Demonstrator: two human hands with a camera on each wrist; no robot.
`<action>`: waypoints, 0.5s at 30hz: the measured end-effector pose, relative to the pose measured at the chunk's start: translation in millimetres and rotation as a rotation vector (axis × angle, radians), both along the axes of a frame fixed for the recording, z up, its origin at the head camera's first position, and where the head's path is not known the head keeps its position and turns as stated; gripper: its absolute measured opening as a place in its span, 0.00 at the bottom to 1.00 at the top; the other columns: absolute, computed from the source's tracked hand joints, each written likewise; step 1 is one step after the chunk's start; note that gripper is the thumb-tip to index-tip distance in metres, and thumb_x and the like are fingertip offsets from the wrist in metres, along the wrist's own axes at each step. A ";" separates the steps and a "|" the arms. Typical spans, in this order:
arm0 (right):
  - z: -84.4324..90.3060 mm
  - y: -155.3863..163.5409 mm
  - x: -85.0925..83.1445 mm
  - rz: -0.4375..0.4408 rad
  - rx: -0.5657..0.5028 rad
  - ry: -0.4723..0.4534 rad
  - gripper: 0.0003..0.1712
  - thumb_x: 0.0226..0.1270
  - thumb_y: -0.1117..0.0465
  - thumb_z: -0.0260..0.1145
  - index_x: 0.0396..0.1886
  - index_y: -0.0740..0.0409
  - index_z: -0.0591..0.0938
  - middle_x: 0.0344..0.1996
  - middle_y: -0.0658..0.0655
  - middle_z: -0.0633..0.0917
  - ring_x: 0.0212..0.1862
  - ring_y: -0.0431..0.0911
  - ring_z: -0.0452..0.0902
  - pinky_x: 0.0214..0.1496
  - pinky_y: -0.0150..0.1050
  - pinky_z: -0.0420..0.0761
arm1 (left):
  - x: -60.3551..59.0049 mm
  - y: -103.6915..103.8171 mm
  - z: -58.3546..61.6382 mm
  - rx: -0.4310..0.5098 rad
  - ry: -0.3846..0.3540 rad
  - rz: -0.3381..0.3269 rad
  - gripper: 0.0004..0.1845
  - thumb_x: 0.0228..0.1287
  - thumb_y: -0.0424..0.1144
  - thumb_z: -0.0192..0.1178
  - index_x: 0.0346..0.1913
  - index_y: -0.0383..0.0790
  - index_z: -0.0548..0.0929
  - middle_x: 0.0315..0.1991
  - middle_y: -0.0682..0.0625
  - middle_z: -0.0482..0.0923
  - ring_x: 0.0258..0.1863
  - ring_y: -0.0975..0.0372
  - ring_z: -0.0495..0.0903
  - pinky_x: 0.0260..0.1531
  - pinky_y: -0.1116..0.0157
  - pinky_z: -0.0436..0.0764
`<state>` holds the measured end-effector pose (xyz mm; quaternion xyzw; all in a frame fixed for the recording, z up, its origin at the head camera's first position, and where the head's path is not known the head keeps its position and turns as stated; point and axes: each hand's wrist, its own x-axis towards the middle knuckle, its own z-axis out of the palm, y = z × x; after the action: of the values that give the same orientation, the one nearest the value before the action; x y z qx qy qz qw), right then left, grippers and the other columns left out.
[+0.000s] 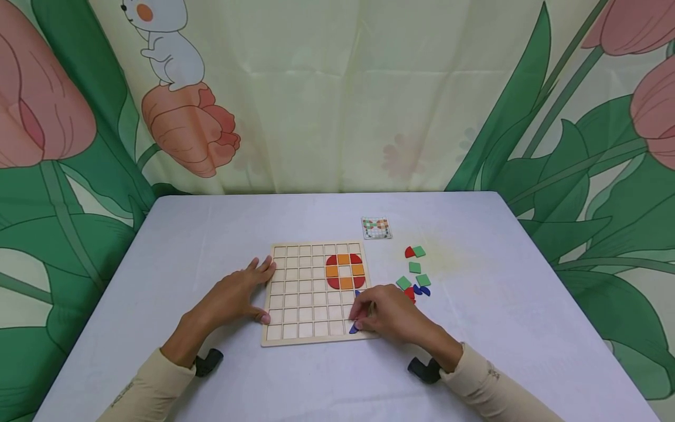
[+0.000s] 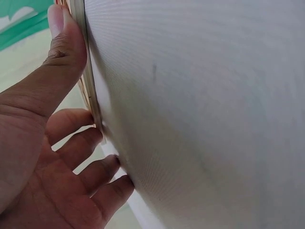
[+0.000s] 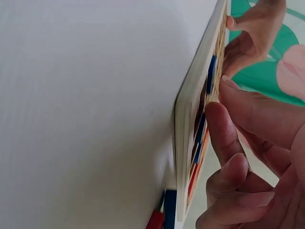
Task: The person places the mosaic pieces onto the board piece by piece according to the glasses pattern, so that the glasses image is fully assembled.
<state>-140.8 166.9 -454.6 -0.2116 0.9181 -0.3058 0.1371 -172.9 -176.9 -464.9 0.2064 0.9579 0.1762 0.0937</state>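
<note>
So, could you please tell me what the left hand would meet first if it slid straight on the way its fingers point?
The left hand rests at the wooden grid board, fingers pointing right and away. Likely only empty cells first, then the red and orange ring, though depth is unclear.

A table (image 1: pixel 221 228) covered in a pale lilac-white cloth fills the lower half of the head view, its far edge running straight across. Directly behind the table hangs a printed fabric backdrop (image 1: pixel 337 88), cream in the middle, with fold creases showing. Left of the table the backdrop bears large pink tulips, broad green leaves and a white cartoon rabbit (image 1: pixel 166 44) perched on an orange flower. Right of the table, more green leaves and pink tulips rise. Light is soft and even.
</note>
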 end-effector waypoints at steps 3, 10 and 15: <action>1.5 5.5 -2.7 -0.024 -0.009 0.032 0.08 0.55 0.59 0.78 0.31 0.40 0.88 0.24 0.36 0.82 0.32 0.38 0.75 0.33 0.33 0.74 | 0.2 -0.1 -0.4 -0.001 0.000 0.001 0.64 0.32 0.54 0.81 0.77 0.41 0.60 0.79 0.43 0.53 0.76 0.39 0.55 0.63 0.36 0.67; 4.6 23.2 -16.1 -0.161 0.005 0.056 0.09 0.55 0.58 0.79 0.33 0.38 0.88 0.25 0.37 0.82 0.32 0.43 0.74 0.32 0.33 0.72 | 0.6 1.1 0.4 -0.009 0.004 0.002 0.64 0.32 0.55 0.81 0.77 0.41 0.60 0.79 0.43 0.53 0.76 0.39 0.55 0.63 0.37 0.68; 6.5 39.1 -27.1 -0.235 0.001 0.040 0.10 0.56 0.60 0.78 0.36 0.41 0.88 0.27 0.41 0.83 0.28 0.46 0.73 0.28 0.34 0.73 | 1.1 0.9 1.6 -0.012 0.008 0.001 0.64 0.32 0.54 0.81 0.77 0.41 0.60 0.78 0.43 0.53 0.76 0.39 0.55 0.63 0.37 0.69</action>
<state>-167.9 206.1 -448.1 -0.1085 0.9393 -0.3148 0.0819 -171.8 -176.0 -463.4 0.2061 0.9594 0.1695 0.0911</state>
